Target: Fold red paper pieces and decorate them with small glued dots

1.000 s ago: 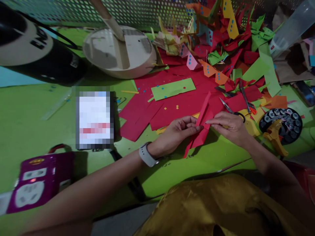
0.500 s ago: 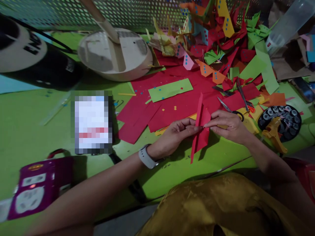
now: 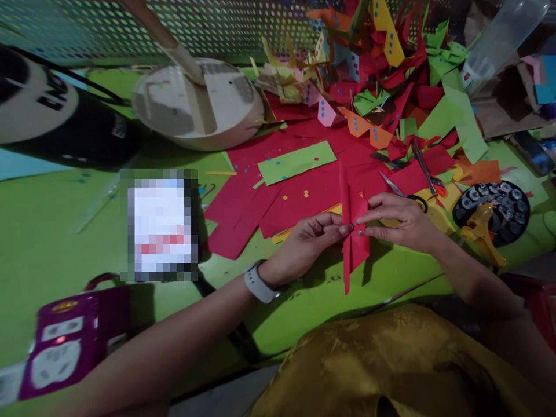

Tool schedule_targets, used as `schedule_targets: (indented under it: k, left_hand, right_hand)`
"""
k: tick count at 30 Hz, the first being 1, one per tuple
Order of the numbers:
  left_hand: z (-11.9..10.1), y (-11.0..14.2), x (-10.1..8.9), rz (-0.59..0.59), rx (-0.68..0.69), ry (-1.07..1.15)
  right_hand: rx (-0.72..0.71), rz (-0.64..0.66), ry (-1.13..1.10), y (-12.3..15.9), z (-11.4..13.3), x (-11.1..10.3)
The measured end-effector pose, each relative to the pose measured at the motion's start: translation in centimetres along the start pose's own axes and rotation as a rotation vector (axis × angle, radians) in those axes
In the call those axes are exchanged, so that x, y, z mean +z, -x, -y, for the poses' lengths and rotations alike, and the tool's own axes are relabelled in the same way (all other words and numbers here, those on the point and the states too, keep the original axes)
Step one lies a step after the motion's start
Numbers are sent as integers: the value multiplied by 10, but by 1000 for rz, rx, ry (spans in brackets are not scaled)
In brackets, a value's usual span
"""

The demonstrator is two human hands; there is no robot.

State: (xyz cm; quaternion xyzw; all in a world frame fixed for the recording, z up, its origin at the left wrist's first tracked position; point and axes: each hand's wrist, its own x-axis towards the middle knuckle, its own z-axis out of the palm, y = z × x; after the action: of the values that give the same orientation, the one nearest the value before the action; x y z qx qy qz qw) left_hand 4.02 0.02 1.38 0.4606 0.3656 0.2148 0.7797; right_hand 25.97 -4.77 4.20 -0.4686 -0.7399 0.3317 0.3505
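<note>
A folded strip of red paper point(image 3: 354, 246) stands nearly upright between my two hands, just above the green table point(image 3: 52, 231). My left hand point(image 3: 310, 240), with a grey watch on the wrist, pinches the strip's left edge. My right hand point(image 3: 399, 223) pinches it from the right, fingers pressed together. More red sheets point(image 3: 278, 197) lie flat behind the strip, with a green sheet point(image 3: 295, 162) on top of them.
A heap of folded coloured paper pieces point(image 3: 382, 63) fills the back right. Scissors point(image 3: 412, 194) lie by my right hand. A black round tray point(image 3: 495, 211) with a yellow tool sits at right. A lamp base point(image 3: 195, 104), a phone point(image 3: 160, 226) and a purple power strip point(image 3: 65, 341) are at left.
The red strip has swung from leaning right to nearly upright between my fingers. Both hands stayed in place, pinching it.
</note>
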Motion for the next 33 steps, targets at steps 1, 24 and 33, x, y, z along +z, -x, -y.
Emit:
schedule_targets:
  k: [1,24,33]
  left_hand:
    - [0,0,0,1,1,-1]
    - [4,5,3,-3,-34,60]
    - [2,5,6,28,25,-24]
  right_hand:
    - [1,-2,-4,0,-1,1]
    - [453,-150,-510,-4,11,14]
    - [445,-113,-499,-2,13,20]
